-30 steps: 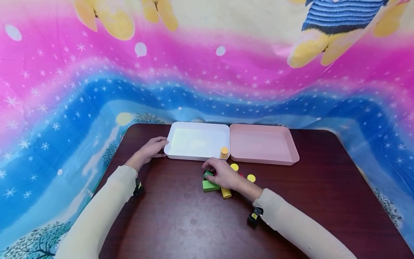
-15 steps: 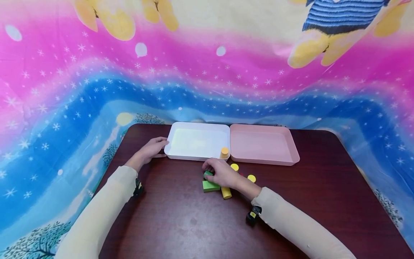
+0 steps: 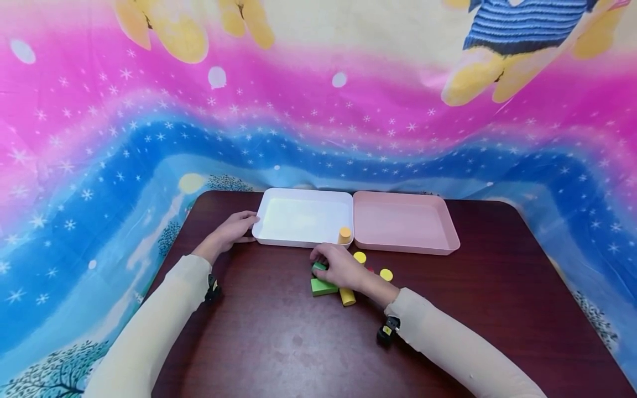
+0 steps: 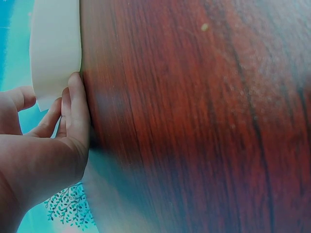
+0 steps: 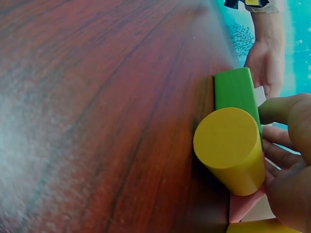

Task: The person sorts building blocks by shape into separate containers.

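Nearest along the worktop (image 3: 278,337), two pale sleeves (image 3: 448,337) reach in from either side, each with a small black camera (image 3: 388,330) at the wrist. Beyond them a yellow cylinder (image 3: 348,297) lies on its side, one round end toward the person, and a long green block (image 3: 324,287) lies just to its left. Past these comes the right hand (image 3: 340,267). Its grip is curled round a small green block (image 3: 319,267), thumb on the near side and fingers beyond; the block sits between them, just behind the long green block and partly covered. How firmly it is pinched cannot be told, since the right wrist view hides it behind the long green block. To the right of that hand are two round yellow pieces (image 3: 386,275), with a red piece (image 3: 370,270) mostly hidden by the wrist. Farther off, the left hand (image 3: 234,228) touches the left end of a white tray (image 3: 298,242), its fingers extended and its thumb apart from them. An orange cylinder (image 3: 344,235) stands inside the tray's near right corner. A pink tray (image 3: 405,248) lies beside the white one on the right, and a patterned curtain (image 3: 318,132) hangs behind.
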`<action>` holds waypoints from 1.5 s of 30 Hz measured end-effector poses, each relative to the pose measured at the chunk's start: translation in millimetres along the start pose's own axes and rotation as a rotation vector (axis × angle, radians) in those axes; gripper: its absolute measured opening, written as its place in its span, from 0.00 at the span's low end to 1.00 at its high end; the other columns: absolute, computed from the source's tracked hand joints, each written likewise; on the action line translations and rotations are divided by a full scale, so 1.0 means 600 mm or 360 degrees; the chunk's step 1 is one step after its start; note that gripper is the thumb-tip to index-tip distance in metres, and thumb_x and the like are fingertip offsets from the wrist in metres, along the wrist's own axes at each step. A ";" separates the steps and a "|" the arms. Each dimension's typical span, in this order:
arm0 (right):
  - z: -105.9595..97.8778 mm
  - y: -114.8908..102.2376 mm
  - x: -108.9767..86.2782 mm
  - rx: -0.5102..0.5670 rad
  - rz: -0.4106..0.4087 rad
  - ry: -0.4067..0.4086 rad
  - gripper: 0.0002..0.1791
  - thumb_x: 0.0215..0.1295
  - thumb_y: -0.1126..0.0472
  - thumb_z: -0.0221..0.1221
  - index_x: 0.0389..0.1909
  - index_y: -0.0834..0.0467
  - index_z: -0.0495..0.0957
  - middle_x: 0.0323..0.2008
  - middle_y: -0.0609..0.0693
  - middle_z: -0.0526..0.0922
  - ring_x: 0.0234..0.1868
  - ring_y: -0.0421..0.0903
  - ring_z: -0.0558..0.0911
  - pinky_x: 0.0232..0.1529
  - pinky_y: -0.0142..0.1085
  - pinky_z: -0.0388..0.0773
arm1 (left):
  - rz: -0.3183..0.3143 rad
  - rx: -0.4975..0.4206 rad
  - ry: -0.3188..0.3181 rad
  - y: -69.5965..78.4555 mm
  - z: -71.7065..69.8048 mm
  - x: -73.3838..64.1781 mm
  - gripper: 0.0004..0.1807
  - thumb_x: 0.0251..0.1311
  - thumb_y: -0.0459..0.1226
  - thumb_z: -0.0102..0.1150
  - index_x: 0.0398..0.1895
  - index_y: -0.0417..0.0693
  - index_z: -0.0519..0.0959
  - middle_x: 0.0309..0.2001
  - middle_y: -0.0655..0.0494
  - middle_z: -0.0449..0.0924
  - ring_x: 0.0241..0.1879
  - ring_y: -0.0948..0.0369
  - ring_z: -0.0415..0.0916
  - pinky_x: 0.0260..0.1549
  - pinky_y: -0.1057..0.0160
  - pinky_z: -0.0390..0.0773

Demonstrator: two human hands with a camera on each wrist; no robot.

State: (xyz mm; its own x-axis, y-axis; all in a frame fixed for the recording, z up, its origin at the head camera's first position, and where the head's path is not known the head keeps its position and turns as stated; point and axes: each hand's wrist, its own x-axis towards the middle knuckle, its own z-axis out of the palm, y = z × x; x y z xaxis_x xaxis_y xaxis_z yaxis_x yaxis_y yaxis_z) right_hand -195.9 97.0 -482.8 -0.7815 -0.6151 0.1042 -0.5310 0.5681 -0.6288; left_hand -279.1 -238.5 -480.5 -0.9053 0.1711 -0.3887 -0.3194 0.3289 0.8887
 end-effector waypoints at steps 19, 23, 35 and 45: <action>-0.010 -0.014 0.005 0.0079 -0.0013 0.0054 0.15 0.67 0.64 0.71 0.52 0.61 0.83 0.48 0.49 0.84 0.45 0.45 0.83 0.49 0.38 0.84 | -0.0010 -0.0008 0.0006 0.001 0.000 -0.001 0.31 0.84 0.46 0.46 0.82 0.42 0.59 0.71 0.40 0.69 0.67 0.48 0.72 0.60 0.51 0.82; -0.019 -0.020 0.007 0.0074 -0.0031 0.0072 0.15 0.67 0.65 0.71 0.53 0.61 0.83 0.47 0.48 0.84 0.44 0.44 0.83 0.48 0.35 0.84 | -0.0003 -0.0006 0.0005 0.002 0.001 -0.002 0.31 0.84 0.45 0.46 0.82 0.41 0.59 0.71 0.40 0.69 0.66 0.47 0.73 0.59 0.51 0.83; -0.049 -0.032 0.016 0.0189 -0.0083 0.0134 0.16 0.68 0.66 0.70 0.54 0.60 0.82 0.49 0.51 0.84 0.47 0.45 0.85 0.52 0.43 0.87 | 0.0000 0.0001 0.0008 0.001 0.002 -0.004 0.31 0.84 0.45 0.46 0.82 0.41 0.60 0.71 0.40 0.69 0.66 0.47 0.72 0.59 0.51 0.83; -0.081 -0.036 0.021 0.0301 -0.0035 0.0227 0.15 0.67 0.67 0.71 0.53 0.60 0.82 0.48 0.52 0.84 0.47 0.46 0.85 0.55 0.41 0.85 | -0.0015 -0.0007 0.0033 -0.002 0.002 0.002 0.30 0.84 0.45 0.46 0.81 0.42 0.60 0.69 0.40 0.71 0.65 0.48 0.73 0.57 0.52 0.84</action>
State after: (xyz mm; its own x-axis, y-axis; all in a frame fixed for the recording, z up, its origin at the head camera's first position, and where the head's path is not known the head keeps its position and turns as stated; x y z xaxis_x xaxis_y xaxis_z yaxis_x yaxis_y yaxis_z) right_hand -210.2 103.7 -430.4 -0.8159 -0.5352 0.2187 -0.4881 0.4348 -0.7568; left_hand -279.4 -237.6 -482.6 -0.9078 0.1489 -0.3921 -0.3293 0.3261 0.8861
